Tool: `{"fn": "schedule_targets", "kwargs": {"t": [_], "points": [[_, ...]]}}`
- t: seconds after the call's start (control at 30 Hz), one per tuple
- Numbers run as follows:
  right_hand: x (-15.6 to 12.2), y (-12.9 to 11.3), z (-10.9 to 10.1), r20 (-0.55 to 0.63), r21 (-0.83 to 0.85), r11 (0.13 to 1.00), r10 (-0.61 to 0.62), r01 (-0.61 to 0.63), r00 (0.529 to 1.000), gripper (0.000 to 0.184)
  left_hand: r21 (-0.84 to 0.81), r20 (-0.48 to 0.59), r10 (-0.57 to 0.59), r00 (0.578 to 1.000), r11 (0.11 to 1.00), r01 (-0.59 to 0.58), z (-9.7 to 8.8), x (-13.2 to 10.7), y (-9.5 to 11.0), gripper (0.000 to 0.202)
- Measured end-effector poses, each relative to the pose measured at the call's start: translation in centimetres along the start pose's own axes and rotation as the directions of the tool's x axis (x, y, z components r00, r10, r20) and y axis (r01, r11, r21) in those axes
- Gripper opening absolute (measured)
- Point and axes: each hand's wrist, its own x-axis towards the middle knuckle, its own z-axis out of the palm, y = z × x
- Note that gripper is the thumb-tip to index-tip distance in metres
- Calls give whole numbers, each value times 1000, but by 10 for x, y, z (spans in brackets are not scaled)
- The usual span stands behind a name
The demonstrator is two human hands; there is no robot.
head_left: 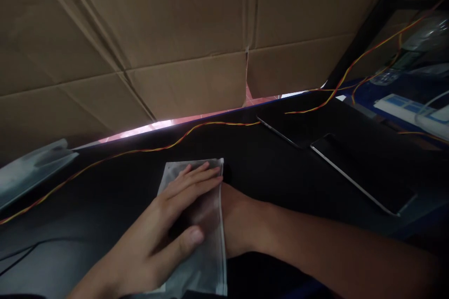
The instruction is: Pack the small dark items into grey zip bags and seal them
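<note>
My left hand lies flat, fingers stretched out, on top of a translucent whitish pouch on the black table. My right forearm comes in from the lower right, and my right hand is pushed into the pouch through its right edge. The right fingers are inside the pouch under my left hand and only show as a dim shape. Whether they hold anything is hidden.
A big cardboard box wall stands along the table's far edge. A red-and-yellow twisted wire runs across the table. Two dark flat devices lie at the right, with a white power strip beyond. Another clear bag lies at the left.
</note>
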Motion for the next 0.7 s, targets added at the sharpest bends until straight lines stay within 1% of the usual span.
{"fn": "schedule_targets", "kwargs": {"t": [0.07, 0.1, 0.13, 0.23, 0.3, 0.37, 0.43, 0.5, 0.57, 0.6, 0.63, 0.7], "points": [[-4, 1, -3, 38, 25, 994, -112, 111, 993, 25, -56, 17, 43, 999, 998, -42, -9, -3, -7, 60], [-6, 1, -4, 34, 39, 990, -136, 135, 990, 24, -66, 36, 57, 998, 996, -54, -13, -4, -11, 60], [-8, 2, -6, 13, 57, 990, -132, 131, 991, 24, -60, 59, 67, 996, 996, -63, -16, -4, -16, 60], [-11, 3, -10, -52, 110, 991, -77, 83, 996, 29, -14, 118, 67, 991, 998, -66, -20, -2, -30, 65], [-14, 6, -17, -56, 163, 984, -69, 77, 996, 30, -8, 123, 69, 990, 998, -69, -20, 0, -36, 66], [-19, 12, -26, -36, 196, 979, -44, 50, 998, 34, -1, 104, 55, 993, 998, -55, -21, 0, -40, 66], [-25, 20, -34, -22, 186, 982, 19, -14, 1000, 36, 35, 73, 25, 997, 999, -28, -22, -1, -44, 66], [-31, 29, -39, -38, 173, 979, 113, -105, 993, 40, 93, 51, -11, 999, 996, 6, -23, -3, -48, 68], [-34, 35, -38, -47, 187, 966, 188, -176, 981, 43, 158, 62, -33, 998, 987, 23, -22, -5, -52, 72], [-35, 36, -36, -41, 198, 961, 205, -193, 978, 44, 184, 73, -38, 997, 983, 24, -21, -6, -54, 75], [-35, 36, -34, -27, 207, 960, 199, -189, 980, 44, 201, 84, -36, 996, 979, 19, -21, -7, -55, 76], [-33, 34, -29, -2, 226, 965, 135, -131, 991, 41, 211, 101, -26, 995, 978, 4, -19, -8, -55, 78]]}}
